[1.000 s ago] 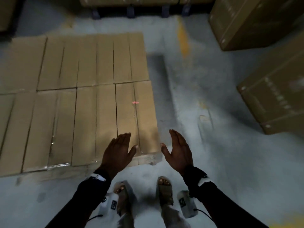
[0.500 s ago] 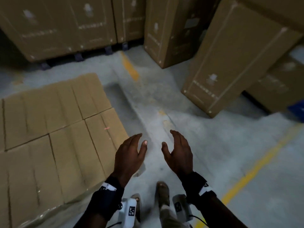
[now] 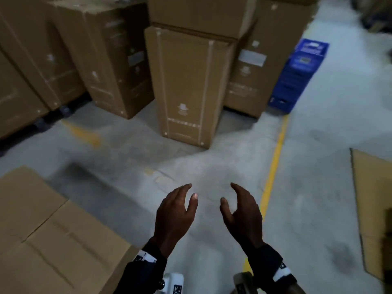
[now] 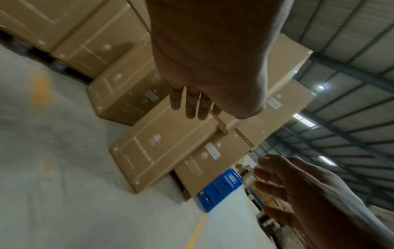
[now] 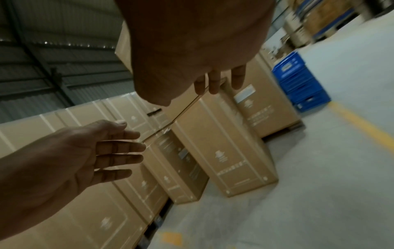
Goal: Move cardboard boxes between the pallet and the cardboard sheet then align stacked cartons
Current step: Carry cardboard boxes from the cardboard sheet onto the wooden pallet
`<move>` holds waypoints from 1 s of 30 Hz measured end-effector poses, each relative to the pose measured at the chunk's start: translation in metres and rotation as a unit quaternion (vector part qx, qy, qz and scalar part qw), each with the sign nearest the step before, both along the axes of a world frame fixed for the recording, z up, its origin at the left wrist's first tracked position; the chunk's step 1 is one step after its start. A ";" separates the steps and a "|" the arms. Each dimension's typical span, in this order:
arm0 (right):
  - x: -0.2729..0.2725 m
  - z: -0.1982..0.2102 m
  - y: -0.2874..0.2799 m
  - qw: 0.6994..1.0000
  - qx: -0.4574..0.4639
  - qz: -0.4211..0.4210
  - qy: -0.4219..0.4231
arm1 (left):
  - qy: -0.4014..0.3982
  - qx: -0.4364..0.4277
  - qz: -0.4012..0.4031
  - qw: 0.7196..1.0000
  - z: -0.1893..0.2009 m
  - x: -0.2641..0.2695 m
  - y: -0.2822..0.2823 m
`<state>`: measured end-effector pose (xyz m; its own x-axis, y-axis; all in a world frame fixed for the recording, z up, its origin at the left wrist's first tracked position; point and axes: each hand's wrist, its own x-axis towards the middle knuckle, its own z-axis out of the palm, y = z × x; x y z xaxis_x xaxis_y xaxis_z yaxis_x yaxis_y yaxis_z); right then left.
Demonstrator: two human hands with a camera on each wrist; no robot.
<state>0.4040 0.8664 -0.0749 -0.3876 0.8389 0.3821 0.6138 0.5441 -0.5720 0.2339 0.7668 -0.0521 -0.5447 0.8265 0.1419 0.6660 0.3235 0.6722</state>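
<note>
L hand (image 3: 176, 217) and R hand (image 3: 244, 215): fingers loose, spread, grasping nothing, over bare floor. Packed cartons (image 3: 53, 240) sit left of L fingers; cardboard sheet (image 3: 373, 204) well right of R fingers. Risk: view blurred, poss. misjudged reach or trip on sheet edge.

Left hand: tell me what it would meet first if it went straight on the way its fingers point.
Probably the tall upright carton ahead. The left hand is empty, fingers aimed forward over bare concrete floor; nothing shows between, though depth is uncertain.
</note>
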 end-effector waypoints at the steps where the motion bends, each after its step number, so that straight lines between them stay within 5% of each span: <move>1: 0.024 0.002 0.013 1.000 0.004 -0.020 0.005 | 0.003 0.001 -0.019 1.000 0.003 0.020 0.021; 16: 0.299 0.017 0.134 0.953 -0.016 -0.294 0.071 | 0.019 0.029 -0.276 0.961 0.026 0.273 0.242; 30: 0.430 0.004 0.229 0.867 -0.052 -0.490 0.071 | 0.005 0.015 -0.472 0.881 0.000 0.421 0.417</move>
